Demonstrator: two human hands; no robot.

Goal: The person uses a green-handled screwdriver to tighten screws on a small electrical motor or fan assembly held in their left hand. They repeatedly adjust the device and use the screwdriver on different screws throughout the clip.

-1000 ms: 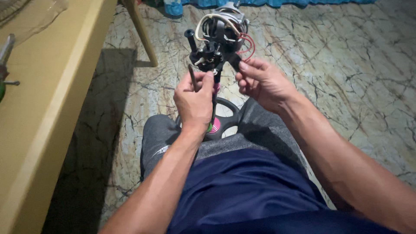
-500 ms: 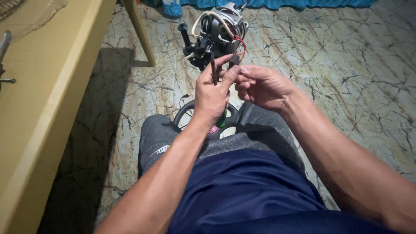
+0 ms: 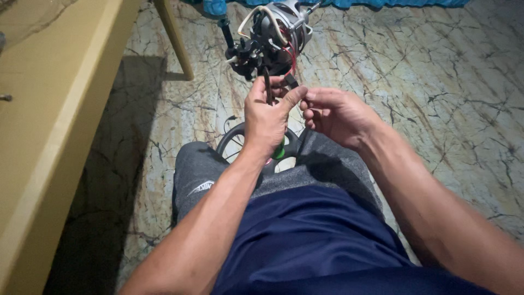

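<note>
A marble-patterned floor [image 3: 426, 87], pale with dark veins, is filling most of the view and running to the far edge. A yellowish wooden table [image 3: 49, 142] is standing along the left side, its leg [image 3: 173, 38] coming down to the floor at the far left. The person is sitting with a leg in grey and navy shorts [image 3: 305, 240] stretching out from the near edge toward the middle.

A black ring-shaped part with spokes [image 3: 232, 143] is lying on the floor just past the knee, mostly hidden behind the hands and the leg.

An electric fan motor [image 3: 275, 35] with a silver housing, a black bracket and a bundle of white, red and black wires is sitting at the far middle of the scene, just beyond the hands; whether it is resting on the floor or being held up cannot be told.

The left hand [image 3: 266, 117] is rising in the middle of the view with its back toward the camera, its fingers curling around a thin dark rod-like piece [image 3: 268, 87] that is reaching up to the motor's bracket, and its thumb is pressing a small black part [image 3: 291, 81] against the fingertips. A green tip [image 3: 279, 153] is poking out below this hand at the wrist.

The right hand [image 3: 338, 114] is sitting just to the right, its fingers curling inward and its fingertips meeting the left thumb, pinching at a thin wire there that is too small to make out clearly.
</note>
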